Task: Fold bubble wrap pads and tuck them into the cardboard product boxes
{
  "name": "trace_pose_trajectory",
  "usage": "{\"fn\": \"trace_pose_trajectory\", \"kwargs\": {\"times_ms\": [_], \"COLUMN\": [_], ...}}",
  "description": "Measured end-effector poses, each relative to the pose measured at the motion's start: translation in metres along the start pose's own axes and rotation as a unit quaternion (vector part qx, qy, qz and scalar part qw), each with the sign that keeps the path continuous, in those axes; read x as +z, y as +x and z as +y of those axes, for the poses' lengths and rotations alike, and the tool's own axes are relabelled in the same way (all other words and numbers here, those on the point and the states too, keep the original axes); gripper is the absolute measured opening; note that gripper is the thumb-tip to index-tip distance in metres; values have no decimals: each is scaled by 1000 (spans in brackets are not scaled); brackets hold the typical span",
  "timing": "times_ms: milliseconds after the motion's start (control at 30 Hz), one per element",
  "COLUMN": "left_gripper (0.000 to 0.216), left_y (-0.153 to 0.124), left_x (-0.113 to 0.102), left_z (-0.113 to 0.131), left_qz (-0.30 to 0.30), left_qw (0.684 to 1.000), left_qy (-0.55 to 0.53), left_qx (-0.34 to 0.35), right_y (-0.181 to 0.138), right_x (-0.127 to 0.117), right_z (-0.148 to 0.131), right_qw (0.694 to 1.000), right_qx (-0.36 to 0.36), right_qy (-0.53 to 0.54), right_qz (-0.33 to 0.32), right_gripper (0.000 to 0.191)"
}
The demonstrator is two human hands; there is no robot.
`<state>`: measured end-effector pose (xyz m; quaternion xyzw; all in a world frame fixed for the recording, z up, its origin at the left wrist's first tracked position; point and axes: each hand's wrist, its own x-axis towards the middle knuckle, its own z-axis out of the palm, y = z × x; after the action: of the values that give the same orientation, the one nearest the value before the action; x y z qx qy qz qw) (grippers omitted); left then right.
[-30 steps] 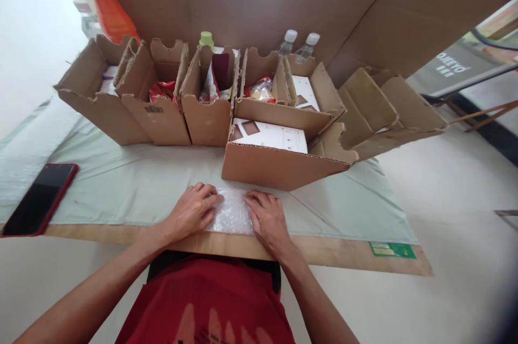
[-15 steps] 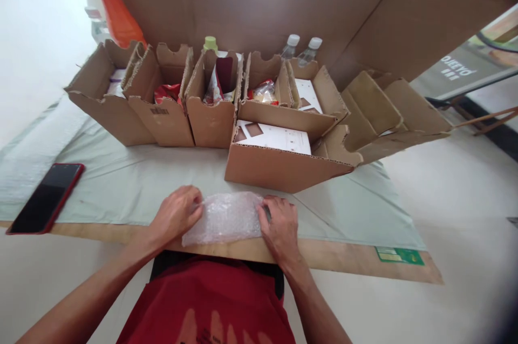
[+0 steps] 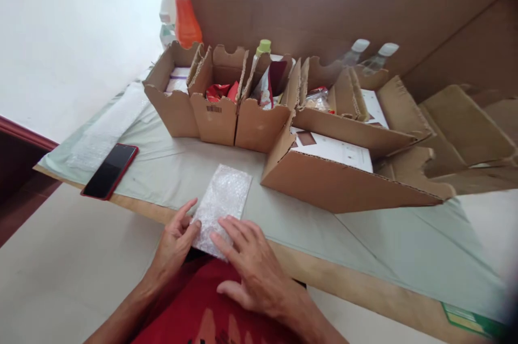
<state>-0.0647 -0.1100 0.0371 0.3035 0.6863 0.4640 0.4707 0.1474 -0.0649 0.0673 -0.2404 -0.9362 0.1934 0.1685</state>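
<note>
A bubble wrap pouch (image 3: 222, 193) lies flat at the front edge of the table, its near end overhanging the edge toward my body. My left hand (image 3: 174, 241) grips the pouch's left side near that end, thumb on top and index finger sticking out. Across the lower right of the pouch rests my right hand (image 3: 251, 263), fingers spread, thumb held away, gripping nothing. Whether anything is inside the wrap, I cannot tell.
Cardboard bins (image 3: 218, 122) with packets stand in a row behind. A front bin (image 3: 348, 187) holds a white box (image 3: 335, 152). At left lie a phone (image 3: 111, 171) and more bubble wrap (image 3: 107, 125). Bottles, one an orange bottle (image 3: 186, 20), stand behind the bins.
The pouch has turned from lying crosswise to pointing away from me. My right hand has left its end and now lies open on top. The view has swung left.
</note>
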Motion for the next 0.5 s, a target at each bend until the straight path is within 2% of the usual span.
{"fn": "trace_pose_trajectory", "kwargs": {"times_ms": [67, 133, 200, 267, 367, 433, 500], "left_gripper": [79, 72, 61, 50, 55, 58, 45], "left_y": [0, -1, -3, -5, -2, 5, 16], "left_x": [1, -6, -20, -36, -52, -52, -44], "left_z": [-2, -4, -3, 3, 14, 18, 18], "left_qz": [-14, -29, -34, -53, -143, -179, -167], "left_qw": [1000, 998, 988, 953, 855, 811, 811], "left_qy": [15, 54, 126, 215, 313, 344, 350], "left_qx": [10, 23, 81, 205, 387, 437, 438], "right_y": [-2, 2, 6, 7, 11, 16, 22], "right_x": [20, 37, 46, 47, 40, 34, 29], "right_z": [-6, -7, -2, 4, 11, 15, 18], "right_qw": [1000, 999, 998, 994, 983, 972, 956], "right_qx": [8, 33, 53, 66, 94, 132, 180], "right_qy": [-12, -15, 8, 54, 130, 177, 221], "right_qz": [-20, 6, 42, 70, 89, 84, 68], "right_gripper": [78, 62, 48, 43, 39, 34, 30]}}
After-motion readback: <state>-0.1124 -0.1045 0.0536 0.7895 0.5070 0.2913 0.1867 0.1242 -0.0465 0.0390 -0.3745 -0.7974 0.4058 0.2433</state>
